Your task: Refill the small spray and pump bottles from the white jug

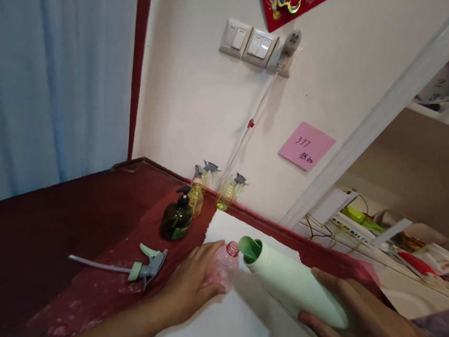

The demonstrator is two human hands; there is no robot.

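Observation:
My left hand (193, 282) is wrapped around a small clear pink bottle (227, 269), which stands with its threaded mouth uncovered on a white sheet (209, 331). In my right hand (368, 320) is a pale green jug (293, 281), tilted so that its green-lined spout points left at the pink bottle's mouth. The spout is right beside that mouth; whether any liquid flows between them I cannot tell. Left of my left hand lies a grey and green spray trigger head (149, 266) with its long dip tube (100, 265) stretched out to the left.
Behind my left hand stands a dark green pump bottle (176, 219). Several yellowish spray bottles (227, 194) stand along the wall. A white cable (247, 131) hangs from the socket (284, 60). Cluttered shelves (365, 230) are at the right, a blue curtain (55, 67) at the left.

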